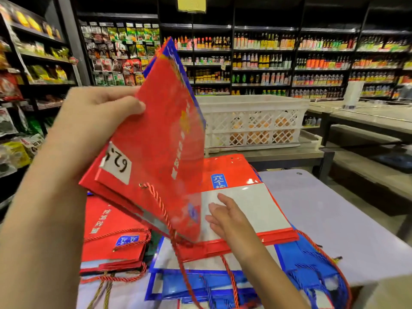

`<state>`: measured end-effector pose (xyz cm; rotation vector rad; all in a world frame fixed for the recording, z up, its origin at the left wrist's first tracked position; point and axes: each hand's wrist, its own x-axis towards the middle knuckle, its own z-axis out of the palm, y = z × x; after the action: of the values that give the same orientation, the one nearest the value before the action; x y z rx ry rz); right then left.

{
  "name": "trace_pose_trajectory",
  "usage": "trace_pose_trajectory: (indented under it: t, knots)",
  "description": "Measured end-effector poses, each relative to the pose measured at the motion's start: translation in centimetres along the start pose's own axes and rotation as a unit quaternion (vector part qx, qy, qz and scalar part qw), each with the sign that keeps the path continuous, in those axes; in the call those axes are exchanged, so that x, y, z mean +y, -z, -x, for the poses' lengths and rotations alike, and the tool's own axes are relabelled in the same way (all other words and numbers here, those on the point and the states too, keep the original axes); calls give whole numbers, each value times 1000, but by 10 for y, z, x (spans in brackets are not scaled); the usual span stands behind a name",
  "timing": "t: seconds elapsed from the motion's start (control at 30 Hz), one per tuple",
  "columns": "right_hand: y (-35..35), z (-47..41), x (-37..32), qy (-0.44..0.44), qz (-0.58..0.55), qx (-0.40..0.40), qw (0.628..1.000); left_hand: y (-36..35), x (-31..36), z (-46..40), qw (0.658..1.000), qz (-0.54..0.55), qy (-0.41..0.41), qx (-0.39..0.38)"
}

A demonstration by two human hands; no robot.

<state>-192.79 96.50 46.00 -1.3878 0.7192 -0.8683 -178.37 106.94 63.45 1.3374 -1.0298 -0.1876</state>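
1. On the lilac-covered table [334, 219], at 5 o'clock of our view, we list a red-and-white gift bag [256, 206]. It lies flat with its white panel up and a blue label [219, 181] at the far edge.
2. Our right hand [225, 217], at 5 o'clock, rests on that white panel. The fingers are straight and slightly apart, and grip nothing.
3. Our left hand [93, 121], at 10 o'clock, holds a folded red gift bag [156, 141]. The thumb is pressed on the bag's red face, and the other fingers are hidden behind it.
4. We place the folded red gift bag at the centre of view, clear of the table and steeply tilted. Its lower edge is just above the red-and-white gift bag.
5. On its near corner is a white sticker [117, 162] with handwritten digits, and a red cord handle [159, 201] hangs below.
6. At 7 o'clock we list a stack of red gift bags [111, 244], lying flat.
7. At 6 o'clock are blue-and-white gift bags [200, 286], flat and partly under the red-and-white gift bag.
8. At 1 o'clock, beyond the table, stands a white lattice crate [252, 121]. Orange goods show through it; we cannot tell their kind.
9. From 12 to 2 o'clock run shelves of bottles [289, 61], with hanging packets [118, 52] at 11 o'clock.
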Motion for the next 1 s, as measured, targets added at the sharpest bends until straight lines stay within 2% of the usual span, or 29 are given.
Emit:
trace_pose_trajectory:
  t: [0.1, 0.23, 0.37, 0.5, 0.7, 0.87, 1.0]
  knots:
    - [8, 2, -3, -1, -1, 12, 1000, 2, -11, -7, 998, 47, 36, 14]
    - [33, 2, -7, 16, -34, 101, 994, -10, -41, -17, 988, 90, 124, -6]
    - [70, 7, -12, 39, -41, 172, 984, -30, -85, 4, 972, 178, 153, -4]
    - [101, 14, -9, 39, 19, 198, 979, -57, -131, 29, 951, 215, 208, -77]
    - [112, 12, 6, 44, 157, 218, 962, -72, -172, 38, 961, 100, 237, -102]
    - [108, 12, 10, 34, 248, 224, 942, -71, -192, 33, 976, -53, 179, -115]
    - [103, 13, 12, 41, 320, 236, 917, -71, -198, 29, 964, -188, 143, -124]
